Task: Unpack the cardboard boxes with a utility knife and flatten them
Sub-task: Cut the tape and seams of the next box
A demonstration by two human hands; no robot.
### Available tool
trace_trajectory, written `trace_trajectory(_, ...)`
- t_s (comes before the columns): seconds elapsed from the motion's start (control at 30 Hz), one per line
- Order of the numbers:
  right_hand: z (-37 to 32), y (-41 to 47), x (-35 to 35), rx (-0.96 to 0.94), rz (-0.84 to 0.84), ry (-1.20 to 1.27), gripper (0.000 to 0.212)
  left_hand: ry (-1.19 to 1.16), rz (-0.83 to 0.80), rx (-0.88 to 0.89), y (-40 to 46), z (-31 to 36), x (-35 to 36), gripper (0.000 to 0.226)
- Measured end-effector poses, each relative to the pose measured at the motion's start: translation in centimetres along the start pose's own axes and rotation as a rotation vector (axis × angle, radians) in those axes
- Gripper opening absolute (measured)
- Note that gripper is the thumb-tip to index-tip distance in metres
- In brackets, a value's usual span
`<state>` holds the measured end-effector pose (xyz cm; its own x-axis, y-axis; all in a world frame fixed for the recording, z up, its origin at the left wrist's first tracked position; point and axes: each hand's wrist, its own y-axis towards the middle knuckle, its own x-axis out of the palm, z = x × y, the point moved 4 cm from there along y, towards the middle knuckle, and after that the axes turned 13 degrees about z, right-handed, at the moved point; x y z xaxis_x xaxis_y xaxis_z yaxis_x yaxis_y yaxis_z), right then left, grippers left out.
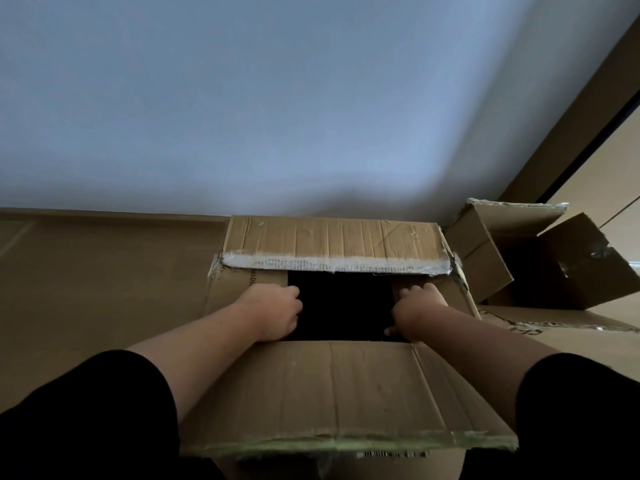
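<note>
Black sleeves (114,403) are worn, pushed up well behind each hand, so that both forearms (207,337) are left bare.

An open cardboard box (346,386) is sitting at the bottom centre of the frame, its near flap folding down toward the viewer and its far flap (332,242) standing up at mid-frame against the wall (277,98) behind. The left hand (277,311) and right hand (420,311) are reaching into the opening from either side, each at a side flap. To the right of it, at the frame's right edge, a second open box (540,261) is lying on the floor (86,282), with flattened cardboard (554,320) just in front of it.
</note>
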<state>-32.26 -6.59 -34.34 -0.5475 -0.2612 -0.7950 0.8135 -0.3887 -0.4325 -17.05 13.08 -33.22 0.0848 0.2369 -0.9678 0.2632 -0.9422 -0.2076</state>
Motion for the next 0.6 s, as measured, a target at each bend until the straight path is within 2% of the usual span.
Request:
trace_trajectory(0.1,0.6,-0.6,-0.9,-0.004,0.171,0.061,0.048,-0.012,0.152,0.02,-0.5,-0.2,-2.5,0.031)
trace_trajectory(0.17,1.2,-1.2,-2.6,0.017,0.266,0.145,0.041,0.008,0.174,0.009,-0.7,-0.9,-4.5,0.027)
trace_trajectory(0.33,4.7,-3.2,-7.6,0.143,0.349,0.318,0.033,-0.009,0.188,-0.085,-1.2,-3.1,-8.6,0.025)
trace_trajectory(0.5,10.4,-5.0,-9.4,0.335,0.406,0.359,0.031,0.109,0.091,-0.45,-1.6,-8.4,-11.2,0.017)
trace_trajectory(0.6,13.3,-5.1,-8.7,0.455,0.384,0.264,0.034,0.199,-0.001,-0.644,-3.0,-11.3,-11.4,0.02)
